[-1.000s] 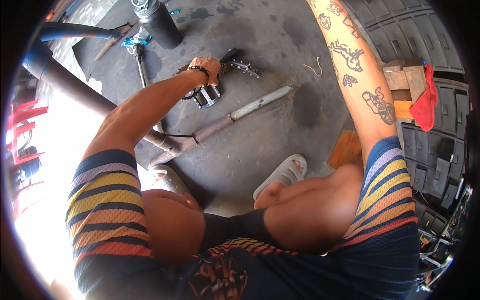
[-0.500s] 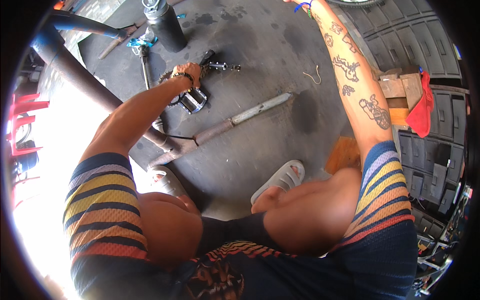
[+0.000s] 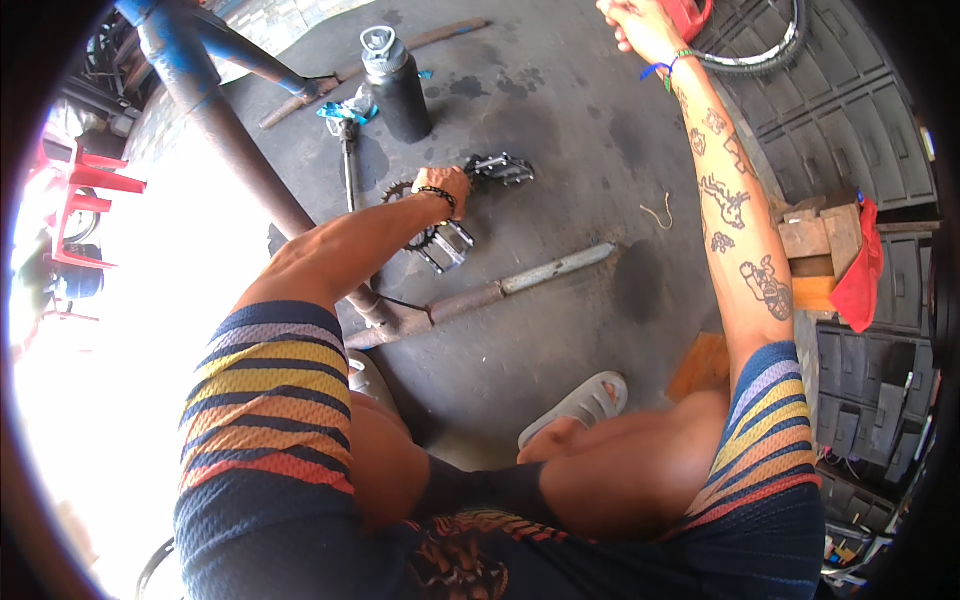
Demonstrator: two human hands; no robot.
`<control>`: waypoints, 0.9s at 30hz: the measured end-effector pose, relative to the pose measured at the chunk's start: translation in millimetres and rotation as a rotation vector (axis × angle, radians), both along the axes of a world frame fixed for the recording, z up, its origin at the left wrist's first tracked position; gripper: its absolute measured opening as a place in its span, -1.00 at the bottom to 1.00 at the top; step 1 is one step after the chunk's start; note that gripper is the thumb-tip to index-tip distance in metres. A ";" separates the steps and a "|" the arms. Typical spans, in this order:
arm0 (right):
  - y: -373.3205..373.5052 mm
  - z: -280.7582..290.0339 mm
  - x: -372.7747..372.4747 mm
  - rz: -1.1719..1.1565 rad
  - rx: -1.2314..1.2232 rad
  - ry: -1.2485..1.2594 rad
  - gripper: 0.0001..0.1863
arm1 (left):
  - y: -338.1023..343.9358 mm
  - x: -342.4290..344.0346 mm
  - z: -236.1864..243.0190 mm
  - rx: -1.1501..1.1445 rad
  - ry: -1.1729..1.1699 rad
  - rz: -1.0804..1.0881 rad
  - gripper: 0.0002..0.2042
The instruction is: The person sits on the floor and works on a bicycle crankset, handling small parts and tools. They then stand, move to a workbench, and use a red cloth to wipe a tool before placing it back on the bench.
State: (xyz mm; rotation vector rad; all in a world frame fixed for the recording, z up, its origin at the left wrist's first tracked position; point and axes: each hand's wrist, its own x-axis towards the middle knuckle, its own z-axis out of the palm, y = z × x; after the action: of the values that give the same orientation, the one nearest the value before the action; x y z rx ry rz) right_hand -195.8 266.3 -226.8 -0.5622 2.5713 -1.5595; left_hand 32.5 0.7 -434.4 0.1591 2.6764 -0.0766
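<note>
My left hand [image 3: 447, 188] is closed around the middle of a bicycle crankset low over the dark floor, hiding part of it. Beside the wrist shows its toothed chainring [image 3: 397, 192]. One pedal [image 3: 505, 170] sticks out beyond my fingers, and a second pedal [image 3: 450, 250] lies on the near side, below the wrist. My right arm is stretched far forward at the right. At its end my right hand [image 3: 640, 28] is in the air with loosely bent fingers apart, and no object shows in it. Behind that hand is a red thing [image 3: 688, 18], cut off by the frame's edge.
A work stand of blue and rusty pipes [image 3: 250, 150] rises on the left, its foot bar [image 3: 560, 268] crossing the floor. Beyond the crankset stand a black bottle [image 3: 400, 100] and a metal rod [image 3: 348, 170]. Right: wooden blocks [image 3: 810, 240], red cloth [image 3: 862, 280], a wheel [image 3: 765, 60].
The view has shifted, so the floor things sit lower and farther right. My right hand has come into view. The far pedal now shows a broader face; my left hand stays on the crankset.
</note>
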 end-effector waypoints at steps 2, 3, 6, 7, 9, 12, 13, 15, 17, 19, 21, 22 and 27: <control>-15.8 9.5 18.7 -0.008 0.000 -0.030 -0.79 | 1.9 2.2 18.7 0.070 -0.030 0.047 -0.56; -24.8 21.0 29.9 -0.010 0.000 -0.025 -0.81 | 3.0 4.3 31.9 0.082 -0.043 0.069 -0.52; -17.6 22.5 29.5 -0.004 -0.073 0.046 -0.88 | 17.8 -8.0 48.4 0.222 -0.036 0.065 -0.69; -18.6 19.8 27.4 0.012 -0.081 0.043 -0.89 | 17.9 -8.3 46.0 0.296 -0.024 0.089 -0.69; -17.5 16.9 23.1 -0.064 -0.026 0.035 -0.91 | 23.5 -18.7 47.9 0.535 -0.266 0.082 -0.57; -53.8 24.3 32.4 -0.035 0.086 0.021 -0.88 | 17.3 -5.4 13.8 0.711 -0.097 -0.192 -0.58; -45.9 13.1 29.0 -0.037 0.091 -0.004 -0.87 | 24.8 4.3 13.6 0.784 -0.163 -0.179 -0.58; -30.0 3.6 25.2 -0.030 0.086 -0.032 -0.83 | 40.7 36.7 59.3 0.873 -0.367 0.039 -0.60; -44.5 8.7 31.7 0.026 0.119 0.010 -0.81 | 35.2 65.4 91.0 0.885 -0.472 0.146 -0.61; -64.1 18.1 33.4 0.058 0.144 0.010 -0.82 | 24.8 80.5 92.9 0.930 -0.474 0.059 -0.61; -75.1 19.1 41.1 0.048 0.165 0.024 -0.82 | 22.5 99.2 91.4 1.017 -0.573 0.247 -0.61; -76.3 19.4 40.5 0.050 0.164 0.016 -0.82 | 24.1 106.5 92.7 1.065 -0.641 0.410 -0.61; -72.0 13.8 30.8 0.050 0.255 -0.018 -0.74 | 23.7 123.5 141.7 1.172 -0.683 0.452 -0.55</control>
State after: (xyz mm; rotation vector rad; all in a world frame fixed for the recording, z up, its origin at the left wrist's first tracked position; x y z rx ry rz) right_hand -165.0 194.3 -213.0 -0.5761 2.6624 -1.1898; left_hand 155.9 24.5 -292.7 -0.0655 1.7035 1.3997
